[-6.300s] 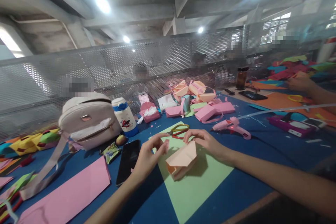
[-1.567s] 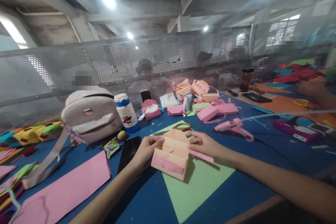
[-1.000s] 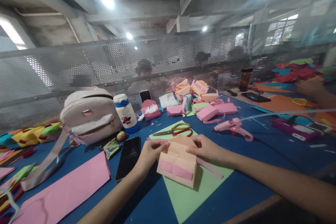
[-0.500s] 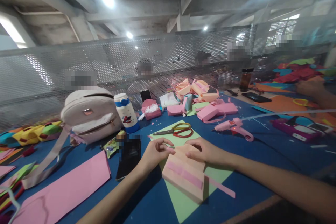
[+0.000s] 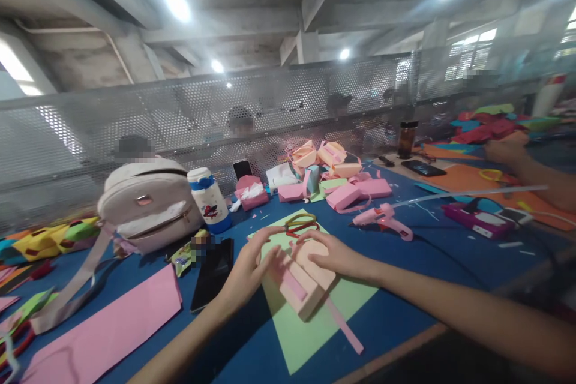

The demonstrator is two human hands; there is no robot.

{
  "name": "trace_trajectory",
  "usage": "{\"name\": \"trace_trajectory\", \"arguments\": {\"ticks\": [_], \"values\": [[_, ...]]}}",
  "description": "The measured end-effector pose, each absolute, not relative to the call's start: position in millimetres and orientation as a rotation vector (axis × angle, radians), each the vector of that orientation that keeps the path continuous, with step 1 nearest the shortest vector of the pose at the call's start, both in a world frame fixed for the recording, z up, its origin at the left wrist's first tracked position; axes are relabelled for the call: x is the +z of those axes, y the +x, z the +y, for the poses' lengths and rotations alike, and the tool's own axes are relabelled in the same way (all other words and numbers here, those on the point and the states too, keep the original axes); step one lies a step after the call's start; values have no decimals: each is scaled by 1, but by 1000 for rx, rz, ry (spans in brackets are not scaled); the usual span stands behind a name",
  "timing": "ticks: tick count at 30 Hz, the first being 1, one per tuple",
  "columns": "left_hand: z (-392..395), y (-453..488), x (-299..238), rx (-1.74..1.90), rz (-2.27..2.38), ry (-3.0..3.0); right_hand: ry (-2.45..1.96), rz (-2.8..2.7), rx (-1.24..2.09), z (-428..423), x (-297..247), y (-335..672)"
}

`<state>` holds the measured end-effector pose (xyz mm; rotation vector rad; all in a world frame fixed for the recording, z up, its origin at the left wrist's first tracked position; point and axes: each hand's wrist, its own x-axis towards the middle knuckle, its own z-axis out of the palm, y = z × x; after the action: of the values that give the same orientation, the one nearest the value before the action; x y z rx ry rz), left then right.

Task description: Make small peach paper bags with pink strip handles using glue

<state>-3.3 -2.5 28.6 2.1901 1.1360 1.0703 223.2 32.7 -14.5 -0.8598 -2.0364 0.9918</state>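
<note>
A peach folded paper box (image 5: 300,303) with a pink strip along its face lies turned at an angle on a light green paper sheet (image 5: 292,351). My left hand (image 5: 252,261) holds its left end, thumb and fingers around the edge, the fingertips partly hidden. On the right, my right hand (image 5: 339,257) grips the peach flap, thumb on top. From beneath the box a narrow pink strip (image 5: 345,327) sticks out toward the table's front edge. Scissors (image 5: 303,223) with red and yellowish handles lie just beyond the fingers, their blades hidden by my left hand.
A pink glue gun (image 5: 382,219) lies on the right; a black phone (image 5: 213,276) and pink sheet (image 5: 112,324) lie left. Behind stand a backpack (image 5: 148,210), bottle (image 5: 209,201) and finished-looking pink boxes (image 5: 355,191). Another person's hand (image 5: 510,150) is at far right.
The box has turned so its strip runs more steeply toward me. My left hand has opened wider and moved onto its left end; my right hand stays on the flap. The view shifted slightly.
</note>
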Motion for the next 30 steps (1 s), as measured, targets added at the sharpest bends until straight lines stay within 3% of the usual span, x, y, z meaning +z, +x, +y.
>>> {"name": "trace_trajectory", "arguments": {"ticks": [4, 7, 16, 30], "values": [[-31, 13, 25, 656, 790, 2954, -917, -2122, 1003, 31, -15, 227], [-41, 18, 7, 628, 714, 3242, -948, -2255, 978, 31, -9, 234], [-38, 15, -7, 519, 641, 3392, -1139, -2494, 630, 61, 9, 213], [-30, 31, -3, 789, 567, 3463, -1067, -2604, 790, 87, 13, 191]]}}
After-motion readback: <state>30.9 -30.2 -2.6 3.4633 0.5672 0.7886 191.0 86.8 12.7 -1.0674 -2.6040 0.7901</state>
